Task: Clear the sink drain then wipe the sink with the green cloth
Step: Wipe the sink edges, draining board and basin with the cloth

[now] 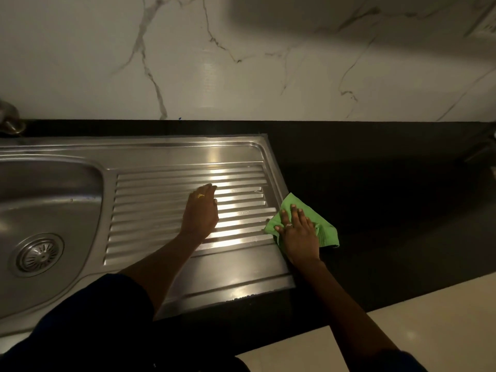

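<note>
Soft, light and limp, the crumpled green cloth lies pressed under the flat, spread-fingered right hand, and is best bunched at its middle, while the left hand rests open on the ribbed steel drainboard nearby.

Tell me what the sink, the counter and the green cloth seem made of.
Sink: likely brushed stainless steel, silvery with streaked glare on its ribs. Counter: probably polished black stone, dark, speckled at its front edge. Green cloth: soft fabric; it creases under the right hand.
</note>
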